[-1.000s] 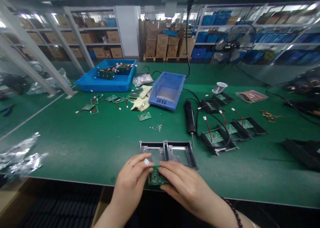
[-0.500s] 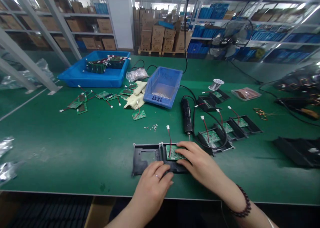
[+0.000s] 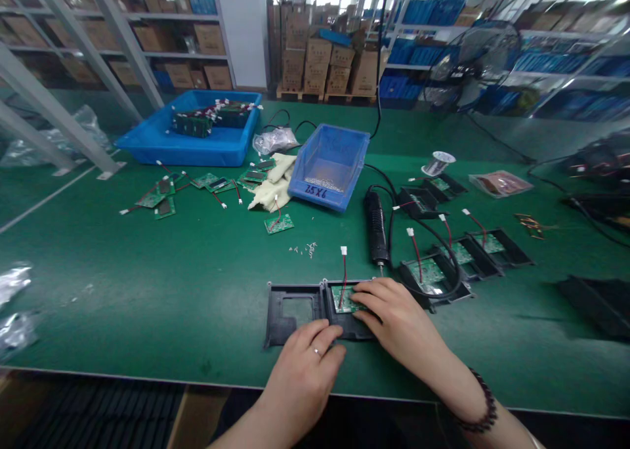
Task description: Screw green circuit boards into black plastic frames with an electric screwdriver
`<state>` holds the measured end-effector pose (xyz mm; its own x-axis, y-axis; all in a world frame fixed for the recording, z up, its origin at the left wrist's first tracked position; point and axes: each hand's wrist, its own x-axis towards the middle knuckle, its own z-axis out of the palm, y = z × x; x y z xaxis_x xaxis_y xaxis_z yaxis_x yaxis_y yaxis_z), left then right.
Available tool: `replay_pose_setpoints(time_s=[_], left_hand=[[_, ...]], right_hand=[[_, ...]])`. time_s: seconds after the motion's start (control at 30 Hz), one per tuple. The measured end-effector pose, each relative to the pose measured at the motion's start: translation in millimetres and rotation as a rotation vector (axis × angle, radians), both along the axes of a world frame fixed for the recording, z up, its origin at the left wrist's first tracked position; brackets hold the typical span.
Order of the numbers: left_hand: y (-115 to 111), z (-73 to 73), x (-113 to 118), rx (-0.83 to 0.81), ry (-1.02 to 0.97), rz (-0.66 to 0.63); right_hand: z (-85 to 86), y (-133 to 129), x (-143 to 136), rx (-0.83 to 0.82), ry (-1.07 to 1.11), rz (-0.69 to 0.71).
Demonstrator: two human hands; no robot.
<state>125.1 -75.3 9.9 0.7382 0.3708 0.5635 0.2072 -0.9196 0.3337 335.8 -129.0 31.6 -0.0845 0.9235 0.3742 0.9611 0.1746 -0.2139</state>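
A black plastic case (image 3: 273,314) lies on the bench in front of me, made up of two shallow halves side by side. In its right half sits a green circuit board (image 3: 343,299), from which a red-and-black lead with a white plug sticks up. My right hand (image 3: 401,318) grips this board at its right side, fingers over the top and thumb nearer me; its right end is hidden. My left hand (image 3: 308,367) is closed on the case's near edge, about where the halves meet. Just beyond my right hand lies a black electric screwdriver (image 3: 377,229), its tip towards me.
Small screws (image 3: 310,249) lie loose beyond the case. Behind are a blue screw bin (image 3: 317,192) and a blue tray (image 3: 187,155) of boards. Several cases with boards (image 3: 428,272) stand to the right, a cable looping over them. A solder spool (image 3: 439,163) stands farther back.
My view has turned slightly left, so the bench things appear farther right. Both hands keep almost the same places on the case and board.
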Motion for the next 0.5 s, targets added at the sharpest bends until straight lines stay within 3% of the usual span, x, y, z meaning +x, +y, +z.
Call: replay_pose_setpoints(time_s=[0.23,0.37,0.5], left_hand=[[-1,-0.2,3,-0.012,-0.012,0.002],[0,7.6,-2,0.021,-0.081,-0.007],[37,20.1,-24,0.047,-0.125,0.009]], right_hand=[[0.9,0,0,-0.025,-0.012,-0.010],[-4.7,-1,0,0.083,-0.020,0.017],[-5.0,-3,6,0.224,-0.016,0.049]])
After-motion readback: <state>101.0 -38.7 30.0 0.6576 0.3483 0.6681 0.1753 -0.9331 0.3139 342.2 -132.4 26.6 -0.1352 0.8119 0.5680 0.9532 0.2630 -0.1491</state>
